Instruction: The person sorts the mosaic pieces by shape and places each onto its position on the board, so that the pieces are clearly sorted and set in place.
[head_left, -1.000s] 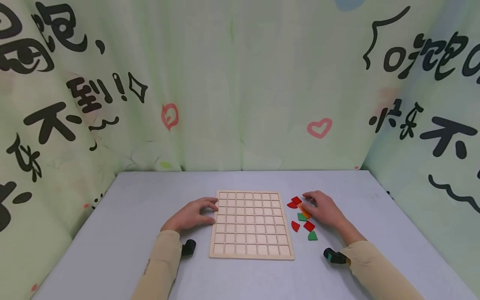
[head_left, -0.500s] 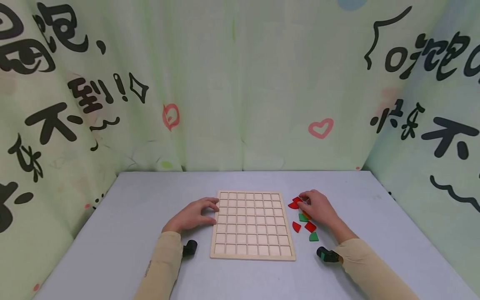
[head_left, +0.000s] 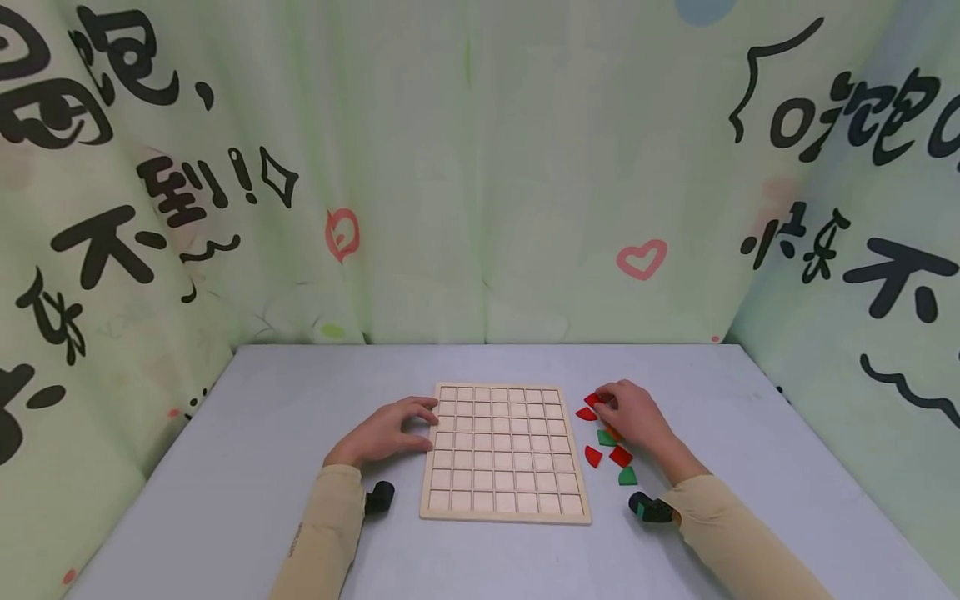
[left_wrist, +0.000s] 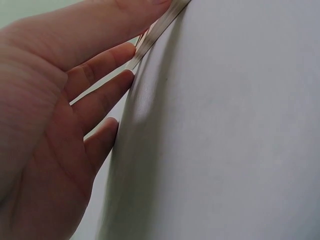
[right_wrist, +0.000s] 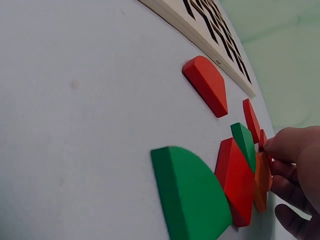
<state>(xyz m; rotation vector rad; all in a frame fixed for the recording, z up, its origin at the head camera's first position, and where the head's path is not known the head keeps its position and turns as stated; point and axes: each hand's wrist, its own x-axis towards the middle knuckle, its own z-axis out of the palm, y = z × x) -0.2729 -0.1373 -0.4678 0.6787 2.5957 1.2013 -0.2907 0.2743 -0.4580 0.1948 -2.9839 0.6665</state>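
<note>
A pale wooden grid board (head_left: 506,518) lies flat on the table. At its left edge rests my left hand (head_left: 384,431), thumb and fingertips spread against the frame; the left wrist view shows the fingers (left_wrist: 102,100) loosely bent along that edge. My right hand (head_left: 637,415) is over the loose blocks right of the board, its thumb and fingers pinching a small red block (head_left: 592,400), partly hidden by the fingertips. A red quarter-round block (head_left: 587,413) lies just beside it. Under the right hand an orange block (right_wrist: 261,180) is partly covered.
Nearer to me lie a green block (head_left: 606,437), another red quarter-round block (head_left: 593,456), a red square block (head_left: 620,456) and a green quarter-round block (head_left: 627,476). A white table (head_left: 285,392) carries everything, with a printed curtain (head_left: 555,167) behind.
My right hand has moved a little left and away from me, from the orange blocks to the red block, which now sits slightly apart from its red neighbour. The left hand stays put.
</note>
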